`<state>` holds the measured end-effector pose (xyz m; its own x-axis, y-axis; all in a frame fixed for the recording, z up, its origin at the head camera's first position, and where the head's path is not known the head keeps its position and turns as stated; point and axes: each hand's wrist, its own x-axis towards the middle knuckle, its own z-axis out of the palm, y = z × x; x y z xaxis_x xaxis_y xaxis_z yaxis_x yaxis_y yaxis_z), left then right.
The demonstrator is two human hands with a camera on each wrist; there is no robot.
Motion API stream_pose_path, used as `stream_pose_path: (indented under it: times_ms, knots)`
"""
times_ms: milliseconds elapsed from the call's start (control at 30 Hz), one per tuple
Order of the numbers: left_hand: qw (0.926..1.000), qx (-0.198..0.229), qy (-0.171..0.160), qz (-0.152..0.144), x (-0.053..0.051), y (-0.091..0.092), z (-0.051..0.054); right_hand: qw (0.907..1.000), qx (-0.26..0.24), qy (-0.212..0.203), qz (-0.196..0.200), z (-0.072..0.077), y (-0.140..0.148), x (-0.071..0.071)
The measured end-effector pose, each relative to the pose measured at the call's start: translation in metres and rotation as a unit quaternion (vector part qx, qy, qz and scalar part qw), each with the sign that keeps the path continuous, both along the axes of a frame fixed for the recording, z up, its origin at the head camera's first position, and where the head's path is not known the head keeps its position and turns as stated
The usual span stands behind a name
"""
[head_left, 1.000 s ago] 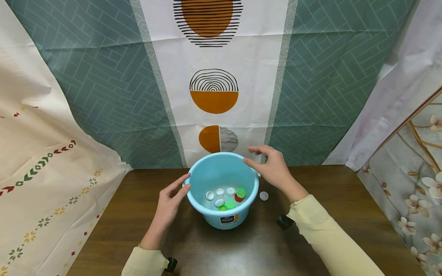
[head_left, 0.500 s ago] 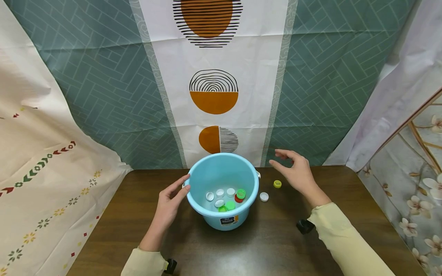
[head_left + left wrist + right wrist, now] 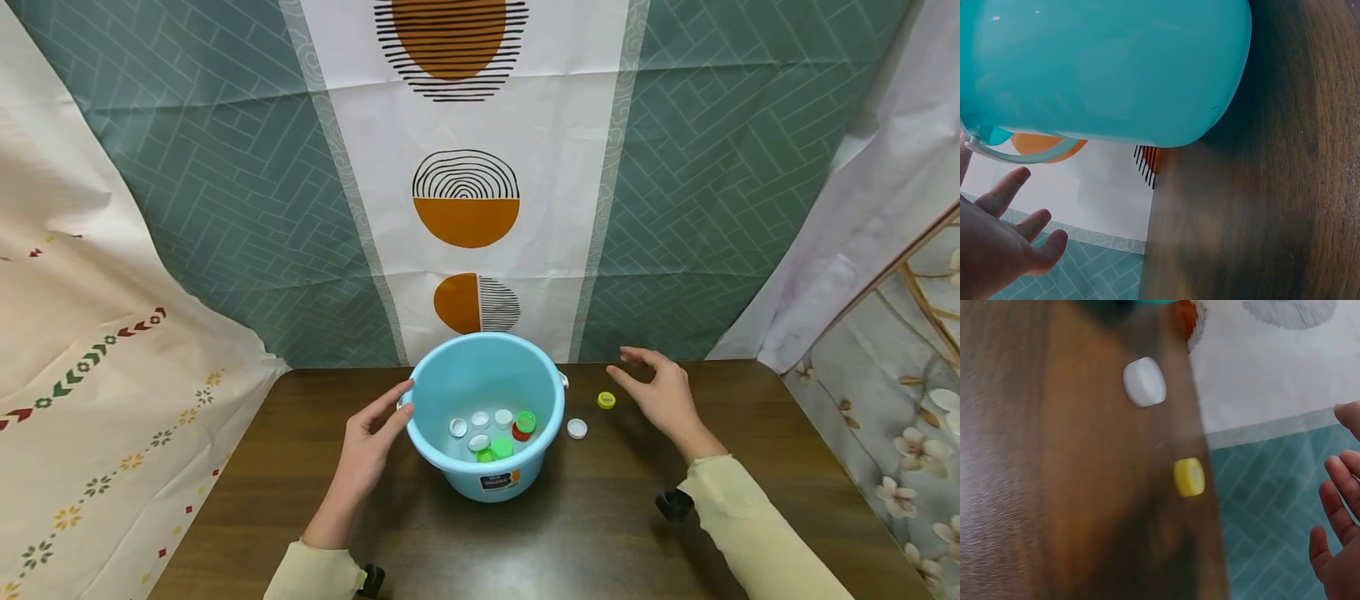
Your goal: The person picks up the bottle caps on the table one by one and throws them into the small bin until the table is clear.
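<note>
A light blue bucket [image 3: 487, 479] stands upright on the table, with several white, green and red bottle caps [image 3: 502, 447] inside. At its left rim, my left hand [image 3: 365, 450] touches the edge with thumb and forefinger tips. The other fingers stand free below the handle [image 3: 1022, 155] in the left wrist view. My right hand [image 3: 663, 400] hovers above the table's right side, fingers slightly bent and holding nothing. Just left of it lies a yellow bottle cap [image 3: 606, 401], also seen in the right wrist view. A white bottle cap [image 3: 577, 428] lies between that cap and the bucket.
The dark wooden table [image 3: 570, 533] ends at a patterned curtain [image 3: 675, 208] behind the bucket. A cream cloth [image 3: 135, 375] hangs at the left. On the right is a floral cloth [image 3: 885, 417].
My right hand has left the bucket's right rim and moved right, past the yellow cap, which has come into view on the table. My left hand stays at the rim.
</note>
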<state>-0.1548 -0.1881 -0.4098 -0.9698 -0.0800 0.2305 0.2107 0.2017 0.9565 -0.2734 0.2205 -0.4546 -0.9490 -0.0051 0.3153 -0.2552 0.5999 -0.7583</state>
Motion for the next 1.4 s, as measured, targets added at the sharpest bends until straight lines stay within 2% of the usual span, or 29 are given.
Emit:
stream_pose_path:
  times_ms: [267, 500, 600, 867, 1133, 1400]
  knots:
    - [1.0, 0.002, -0.005, 0.0, -0.001, 0.0, 0.0, 0.9992, 0.033, -0.021, 0.009, -0.027, 0.002, -0.005]
    - [1.0, -0.003, -0.005, 0.0, -0.01, -0.008, -0.019, 0.9962, 0.066, -0.051, 0.027, -0.043, -0.001, -0.009]
    - [1.0, -0.006, 0.002, -0.001, -0.011, -0.01, -0.023, 0.9943, 0.078, -0.066, 0.032, -0.047, -0.003, -0.011]
    - [1.0, -0.004, 0.001, -0.001, -0.012, -0.01, -0.024, 0.9875, 0.116, -0.1, 0.036, -0.058, -0.007, -0.015]
    - [1.0, -0.001, 0.005, -0.007, -0.011, -0.01, -0.023, 0.9837, 0.146, -0.102, 0.023, -0.068, -0.003, -0.015]
    - [0.9999, 0.006, 0.006, -0.014, -0.012, -0.009, -0.022, 0.983, 0.153, -0.099, 0.02, -0.069, -0.003, -0.016]
